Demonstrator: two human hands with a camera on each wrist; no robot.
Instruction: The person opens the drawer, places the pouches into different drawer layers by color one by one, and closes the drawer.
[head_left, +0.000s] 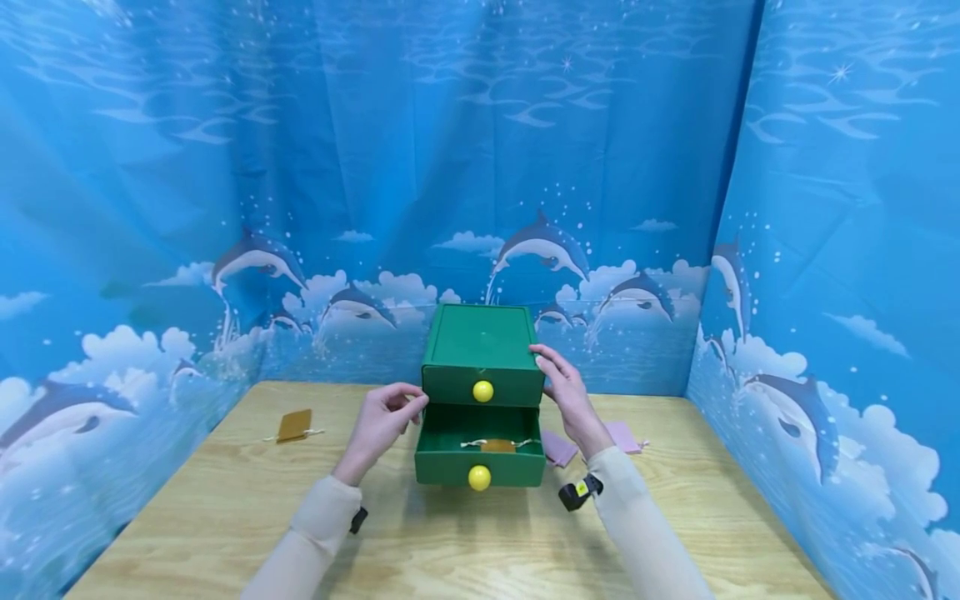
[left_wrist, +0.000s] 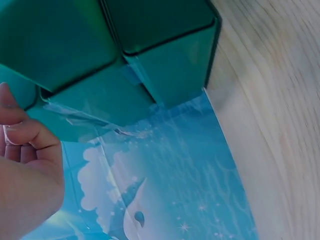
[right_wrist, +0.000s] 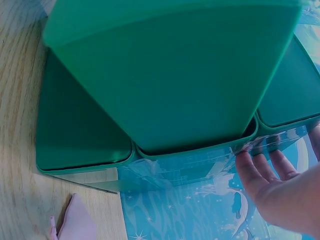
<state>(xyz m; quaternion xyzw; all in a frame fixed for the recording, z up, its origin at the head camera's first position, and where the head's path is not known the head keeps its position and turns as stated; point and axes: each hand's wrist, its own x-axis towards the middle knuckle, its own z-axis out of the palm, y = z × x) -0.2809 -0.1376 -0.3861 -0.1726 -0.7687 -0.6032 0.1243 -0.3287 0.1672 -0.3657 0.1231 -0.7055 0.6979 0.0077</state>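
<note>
A green drawer cabinet (head_left: 483, 337) stands on the table with its upper drawer closed. The drawer (head_left: 450, 468) below it is pulled out. Inside lies a small brown pouch (head_left: 498, 446) with pale drawstrings. My left hand (head_left: 381, 423) is at the cabinet's left side, thumb and index fingertips at the upper front corner and the other fingers loosely bent. On the opposite side, my right hand (head_left: 566, 396) rests with relaxed fingers along the upper right edge. Its fingertips touch the cabinet's side in the right wrist view. Neither hand shows an object in it.
Another brown pouch (head_left: 294, 426) lies on the table at left. Pink pouches (head_left: 558, 448) lie to the right of the cabinet, partly behind my right hand and wrist. A blue dolphin-print curtain (head_left: 375, 167) surrounds the wooden table (head_left: 225, 517) at the back and sides.
</note>
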